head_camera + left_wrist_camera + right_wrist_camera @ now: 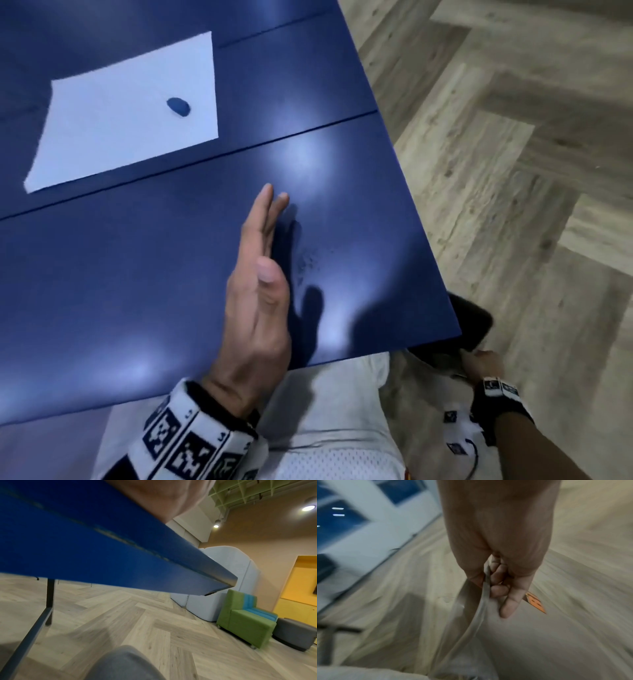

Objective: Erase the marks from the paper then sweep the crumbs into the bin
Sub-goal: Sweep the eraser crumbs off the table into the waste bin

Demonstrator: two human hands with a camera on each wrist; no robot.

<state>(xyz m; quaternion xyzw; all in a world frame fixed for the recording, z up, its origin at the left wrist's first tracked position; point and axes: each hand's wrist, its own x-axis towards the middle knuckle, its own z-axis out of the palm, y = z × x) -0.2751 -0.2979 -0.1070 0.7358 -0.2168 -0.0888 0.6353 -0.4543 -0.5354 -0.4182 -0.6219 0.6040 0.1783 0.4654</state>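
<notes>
A white paper (123, 113) lies on the blue table (137, 281) at the far left, and a blue eraser (178, 106) rests on it. My left hand (269, 233) stands on its edge on the table with straight fingers; only its palm (163, 497) shows in the left wrist view. Small dark crumbs (308, 263) lie just right of that hand, near the table's right corner. My right hand (483, 363) is below that corner and grips the rim of a dark bin (469, 325). In the blurred right wrist view its fingers (498, 588) curl over the bin's thin lined rim (481, 608).
The table's right edge (421, 219) drops to a herringbone wood floor (531, 171). My lap in white clothing (325, 428) is under the near edge. A black table leg (49, 601), a green armchair (245, 619) and a grey stool (295, 634) stand on the floor.
</notes>
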